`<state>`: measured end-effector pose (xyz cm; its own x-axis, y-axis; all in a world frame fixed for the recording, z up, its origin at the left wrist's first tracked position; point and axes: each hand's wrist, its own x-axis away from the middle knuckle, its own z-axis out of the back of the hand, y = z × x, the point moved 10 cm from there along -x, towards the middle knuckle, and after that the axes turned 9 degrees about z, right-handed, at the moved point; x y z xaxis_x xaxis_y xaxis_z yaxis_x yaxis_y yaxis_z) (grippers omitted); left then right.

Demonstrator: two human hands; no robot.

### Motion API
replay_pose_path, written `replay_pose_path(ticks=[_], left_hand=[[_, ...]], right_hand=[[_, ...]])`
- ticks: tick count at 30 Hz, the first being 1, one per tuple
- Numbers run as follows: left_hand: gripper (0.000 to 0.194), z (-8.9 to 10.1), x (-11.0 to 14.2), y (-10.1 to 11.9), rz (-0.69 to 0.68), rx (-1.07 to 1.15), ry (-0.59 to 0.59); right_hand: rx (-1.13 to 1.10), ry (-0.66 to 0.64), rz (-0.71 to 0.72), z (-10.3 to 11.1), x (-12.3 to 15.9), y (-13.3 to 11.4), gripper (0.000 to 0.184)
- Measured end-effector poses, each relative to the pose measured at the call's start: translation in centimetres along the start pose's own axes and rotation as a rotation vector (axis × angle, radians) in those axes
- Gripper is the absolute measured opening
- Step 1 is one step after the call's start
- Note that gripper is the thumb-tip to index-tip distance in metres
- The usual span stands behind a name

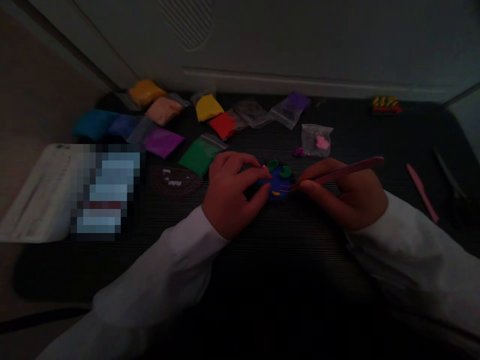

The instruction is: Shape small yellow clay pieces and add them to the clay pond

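A round blue clay piece (276, 188) lies on the dark table, bearing green leaf-like shapes (285, 172), a small yellow bit (275, 194) and a pink bit at its upper left. My left hand (234, 192) curves its fingers and thumb around the left edge of this piece, gripping it. From the other side, my right hand (341, 195) pinches a slim pink modelling tool (352, 169) like a pen. The tool's lower end is hard to make out beside the clay. Thin reddish lines show on the blue surface near my right fingertips.
Bags of coloured clay, such as green (198, 154), purple (165, 142) and red (222, 125), lie across the back. A blurred-out phone (108, 192) and white packet (45, 192) are left. A pink knife-shaped tool (422, 192) and scissors (452, 175) lie right.
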<state>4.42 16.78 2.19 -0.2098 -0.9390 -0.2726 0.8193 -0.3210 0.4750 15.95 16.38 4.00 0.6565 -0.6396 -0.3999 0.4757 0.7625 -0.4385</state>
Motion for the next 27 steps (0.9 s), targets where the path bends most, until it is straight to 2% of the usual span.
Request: replay_pose_path(ticks=[5, 7, 11, 16, 18, 21, 24, 27], left_hand=[[0.029, 2.4, -0.1, -1.0, 0.069, 0.064, 0.136], [0.031, 3.4, -0.2, -1.7, 0.106, 0.116, 0.178], [0.028, 5.7, -0.3, -2.9, 0.138, 0.174, 0.248], [0.027, 7.8, 0.2, -3.6, 0.118, 0.151, 0.207], [0.027, 7.9, 0.7, -3.8, 0.107, 0.118, 0.156], [0.025, 6.5, 2.4, -4.3, 0.077, 0.054, 0.033], [0.023, 4.3, 4.7, -4.7, 0.036, -0.016, -0.08], [0.024, 3.1, 6.6, -4.9, 0.009, -0.077, -0.111]], right_hand=[[0.124, 0.294, -0.153, 3.8, 1.1, 2.0, 0.012], [0.174, 0.343, -0.193, 4.6, 1.5, 2.0, 0.012], [0.233, 0.304, -0.213, 4.6, 3.0, 0.1, 0.015], [0.281, 0.144, -0.241, 1.7, 7.0, -2.4, 0.02], [0.323, 0.094, -0.278, 0.2, 8.6, -2.6, 0.023], [0.41, 0.057, -0.34, -1.3, 10.0, -2.6, 0.026], [0.494, 0.047, -0.371, -1.8, 10.2, -2.9, 0.028], [0.563, 0.051, -0.39, -1.4, 10.0, -3.1, 0.03]])
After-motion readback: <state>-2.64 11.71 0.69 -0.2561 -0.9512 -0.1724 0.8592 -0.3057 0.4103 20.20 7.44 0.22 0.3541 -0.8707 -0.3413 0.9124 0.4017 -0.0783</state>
